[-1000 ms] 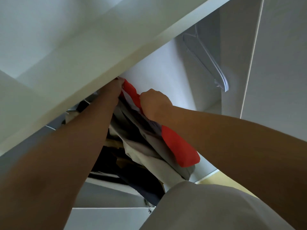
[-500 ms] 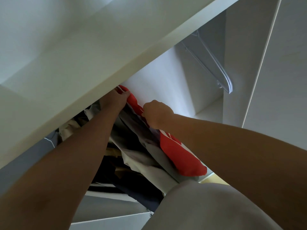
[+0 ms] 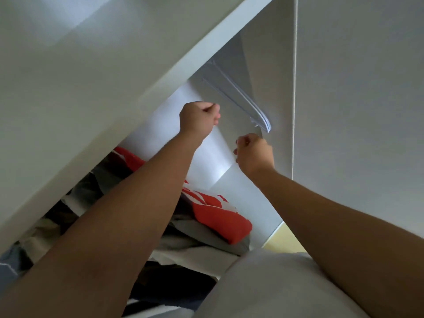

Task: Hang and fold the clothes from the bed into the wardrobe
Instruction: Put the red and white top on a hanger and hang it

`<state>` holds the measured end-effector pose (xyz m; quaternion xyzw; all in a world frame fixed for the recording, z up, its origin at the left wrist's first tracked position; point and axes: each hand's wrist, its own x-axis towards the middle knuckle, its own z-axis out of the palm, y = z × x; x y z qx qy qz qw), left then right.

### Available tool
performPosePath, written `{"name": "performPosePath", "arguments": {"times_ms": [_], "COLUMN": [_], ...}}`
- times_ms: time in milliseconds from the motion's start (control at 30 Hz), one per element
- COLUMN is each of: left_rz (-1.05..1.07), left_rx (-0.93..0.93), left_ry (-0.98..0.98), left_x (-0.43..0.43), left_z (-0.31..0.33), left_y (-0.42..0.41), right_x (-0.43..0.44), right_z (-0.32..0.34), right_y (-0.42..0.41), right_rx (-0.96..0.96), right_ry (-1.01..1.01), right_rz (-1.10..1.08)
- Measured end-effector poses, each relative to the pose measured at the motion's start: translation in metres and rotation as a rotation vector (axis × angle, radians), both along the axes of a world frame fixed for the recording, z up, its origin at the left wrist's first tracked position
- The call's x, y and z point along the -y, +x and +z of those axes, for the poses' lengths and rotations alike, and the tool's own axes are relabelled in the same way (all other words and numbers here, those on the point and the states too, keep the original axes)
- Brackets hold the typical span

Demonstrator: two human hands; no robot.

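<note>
A red garment with white stripes [image 3: 220, 216] hangs among several grey, white and dark clothes [image 3: 188, 246] inside the white wardrobe. My left hand [image 3: 199, 118] is raised in front of the wardrobe's back wall, fingers curled into a fist with nothing in it. My right hand [image 3: 253, 152] is also curled and empty, just below the tips of several clear plastic hangers [image 3: 243, 99] that hang at the upper right. Neither hand touches the clothes.
A thick white shelf board [image 3: 119, 88] crosses the view diagonally above the clothes. The wardrobe's side panel [image 3: 344, 88] stands on the right. A strip of yellowish floor [image 3: 282, 242] shows at the lower right. My light grey shirt [image 3: 263, 288] fills the bottom.
Both hands have let go of the red garment and moved up and right toward the clear hangers. The red garment now hangs free among the other clothes.
</note>
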<state>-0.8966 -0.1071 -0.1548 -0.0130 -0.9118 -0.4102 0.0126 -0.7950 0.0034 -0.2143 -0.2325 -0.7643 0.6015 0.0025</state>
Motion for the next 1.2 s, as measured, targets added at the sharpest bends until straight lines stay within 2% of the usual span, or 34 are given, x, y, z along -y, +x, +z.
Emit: {"name": "performPosePath", "arguments": {"times_ms": [100, 200, 300, 433, 633, 867, 1033, 1200], "left_rz": [0.068, 0.146, 0.139, 0.148, 0.194, 0.19, 0.193, 0.166], "left_rx": [0.133, 0.228, 0.263, 0.221, 0.146, 0.053, 0.057, 0.088], "left_ry": [0.192, 0.257, 0.32, 0.431, 0.421, 0.463, 0.599, 0.749], "left_x": [-0.031, -0.054, -0.071, -0.085, -0.082, -0.069, -0.066, -0.069], "left_z": [-0.013, -0.02, -0.025, -0.026, -0.018, -0.009, -0.006, 0.002], "left_y": [-0.022, -0.042, -0.049, -0.047, -0.04, -0.025, 0.001, 0.026], "right_x": [-0.018, -0.034, -0.046, -0.055, -0.06, -0.056, -0.053, -0.061], "right_z": [-0.011, -0.017, -0.019, -0.018, -0.009, -0.001, 0.001, 0.003], "right_y": [0.013, 0.021, 0.025, 0.025, 0.023, 0.018, 0.019, 0.029], "right_rx": [0.014, 0.011, -0.009, -0.027, -0.05, -0.131, -0.193, -0.253], "right_ry": [-0.063, -0.099, -0.114, -0.099, -0.058, 0.171, 0.315, 0.349], "right_rz": [-0.034, -0.077, -0.108, -0.119, -0.085, -0.063, -0.038, -0.042]}}
